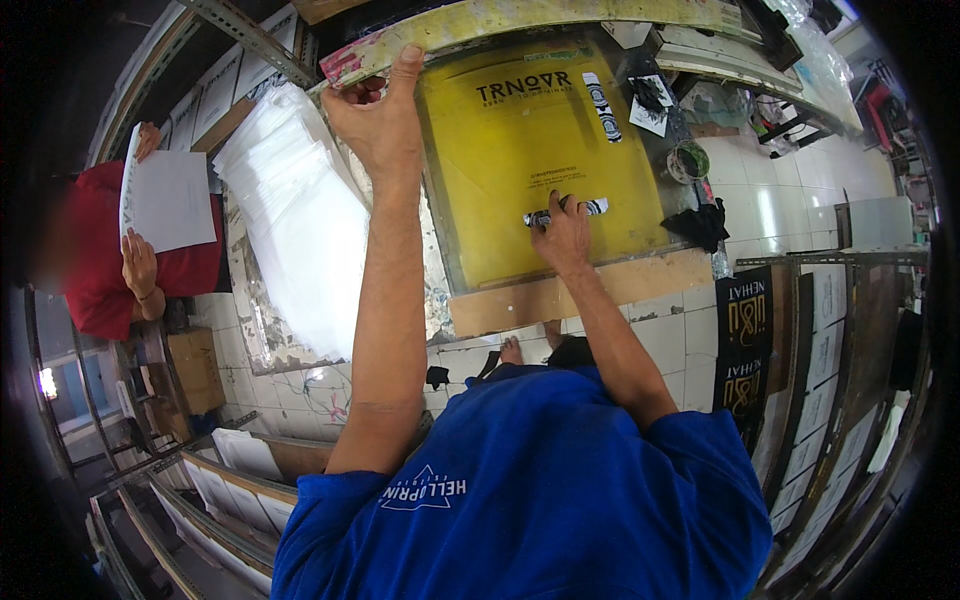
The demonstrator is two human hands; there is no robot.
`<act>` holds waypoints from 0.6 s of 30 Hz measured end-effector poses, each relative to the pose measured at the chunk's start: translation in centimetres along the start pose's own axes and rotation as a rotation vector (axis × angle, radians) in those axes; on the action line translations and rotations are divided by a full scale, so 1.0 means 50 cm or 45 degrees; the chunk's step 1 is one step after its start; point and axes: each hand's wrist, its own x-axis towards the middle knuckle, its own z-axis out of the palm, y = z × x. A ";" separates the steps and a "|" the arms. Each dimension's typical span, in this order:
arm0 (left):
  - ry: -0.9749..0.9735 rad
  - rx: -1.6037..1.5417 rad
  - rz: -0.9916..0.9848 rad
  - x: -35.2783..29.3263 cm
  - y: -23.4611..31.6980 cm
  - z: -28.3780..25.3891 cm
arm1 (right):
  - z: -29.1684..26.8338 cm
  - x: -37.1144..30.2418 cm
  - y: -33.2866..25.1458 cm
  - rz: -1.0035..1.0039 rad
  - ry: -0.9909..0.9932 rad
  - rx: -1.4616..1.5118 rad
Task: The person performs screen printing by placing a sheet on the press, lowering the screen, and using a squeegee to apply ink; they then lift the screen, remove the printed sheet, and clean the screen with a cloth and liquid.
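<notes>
Right hand (pixel 562 240) lays its fingers over a black-and-white strip (pixel 598 207) on the yellow screen (pixel 485 185); whether they grip it, I can't quite see. Up and left of it, the left hand (pixel 382 120) clamps the long bar (pixel 480 28), thumb uppermost; farther left lie white sheets (pixel 290 225), then a co-worker (pixel 90 250) in red.

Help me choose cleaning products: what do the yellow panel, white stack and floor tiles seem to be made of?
Yellow panel: perhaps coated mesh or plastic film, satin; its colour looks translucent.
White stack: thin paper or plastic sheets, I can't tell which, smooth; many fine edges overlap.
Floor tiles: probably glazed ceramic, glossy; they reflect bright light.
</notes>
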 end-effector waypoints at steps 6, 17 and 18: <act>0.005 0.017 -0.022 -0.001 0.000 -0.001 | 0.001 -0.015 0.013 -0.024 0.126 0.018; 0.000 -0.016 -0.005 -0.003 -0.008 -0.003 | -0.001 -0.044 0.005 -0.045 0.207 0.032; -0.003 -0.023 -0.007 -0.003 -0.008 -0.004 | -0.005 -0.040 0.000 -0.044 0.219 0.038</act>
